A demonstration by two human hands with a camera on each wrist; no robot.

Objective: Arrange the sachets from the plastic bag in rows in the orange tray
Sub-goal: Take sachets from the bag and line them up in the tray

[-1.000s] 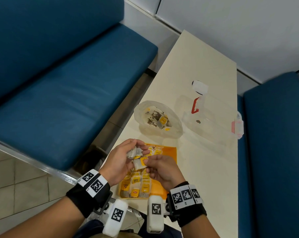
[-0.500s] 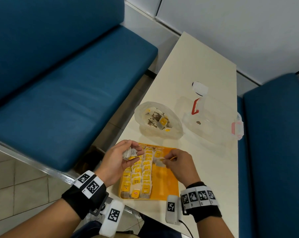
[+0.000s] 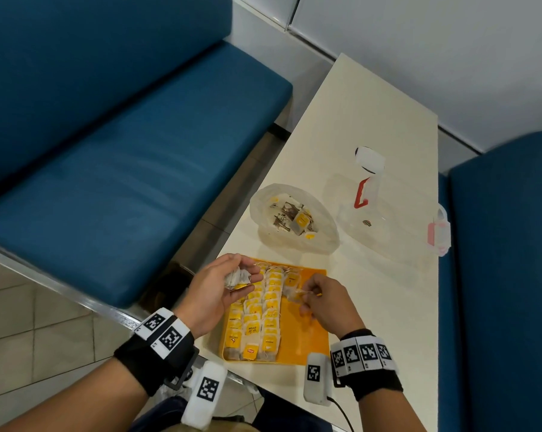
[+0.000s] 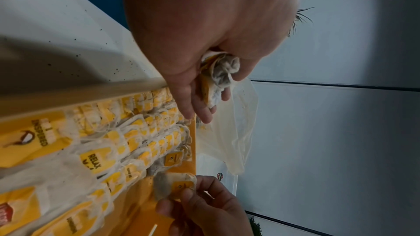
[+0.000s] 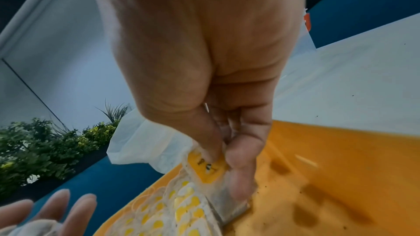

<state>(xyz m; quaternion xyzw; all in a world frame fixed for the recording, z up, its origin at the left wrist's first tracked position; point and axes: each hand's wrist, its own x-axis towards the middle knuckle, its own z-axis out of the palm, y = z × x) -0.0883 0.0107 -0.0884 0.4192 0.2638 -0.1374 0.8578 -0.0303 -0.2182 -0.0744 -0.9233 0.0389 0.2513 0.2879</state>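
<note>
An orange tray [image 3: 307,341] lies at the table's near edge with three rows of yellow-tagged sachets [image 3: 257,313] filling its left half. My right hand [image 3: 321,302] pinches one sachet [image 3: 294,295] by its yellow tag just above the tray, beside the rows; the same sachet [image 5: 209,168] shows under thumb and finger. My left hand [image 3: 223,289] hovers over the tray's far left corner, palm up, cupping a small bunch of sachets [image 3: 237,277], the bunch [image 4: 218,74] tucked under its fingers. The plastic bag [image 3: 293,219] beyond the tray holds a few sachets.
A clear plastic container [image 3: 385,219] with a red clip and pink latch stands right of the bag. Blue bench seats [image 3: 123,169] flank the narrow cream table [image 3: 372,120]. The tray's right half [image 5: 341,168] is bare orange with crumbs.
My hands have parted. The right one carried a single sachet away from the left hand's bunch, rightward and down toward the tray beside the rows. The left hand stayed over the tray's corner.
</note>
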